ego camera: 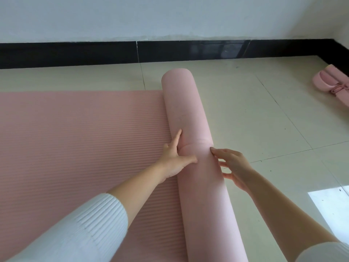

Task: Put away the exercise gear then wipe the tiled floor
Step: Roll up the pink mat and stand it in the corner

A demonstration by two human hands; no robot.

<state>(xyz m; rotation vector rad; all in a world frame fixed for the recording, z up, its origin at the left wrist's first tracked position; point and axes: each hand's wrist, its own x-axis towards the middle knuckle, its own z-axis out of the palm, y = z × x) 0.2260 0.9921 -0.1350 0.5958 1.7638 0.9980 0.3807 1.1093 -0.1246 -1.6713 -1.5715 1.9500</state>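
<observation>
A pink ribbed exercise mat [75,144] lies flat on the tiled floor, its right end wound into a thick roll [188,110] that runs from the bottom edge up toward the wall. My left hand [175,157] presses on the roll's left side with straight, spread fingers, the forefinger pointing up along it. My right hand [232,163] rests on the roll's right side with its fingers stretched across the top. Both forearms come out of white ribbed sleeves.
Pale glossy floor tiles [255,120] spread to the right of the roll. A second pink mat [332,84], rolled and tied with a cord, lies at the far right by the corner. A black skirting [75,53] runs along the white wall.
</observation>
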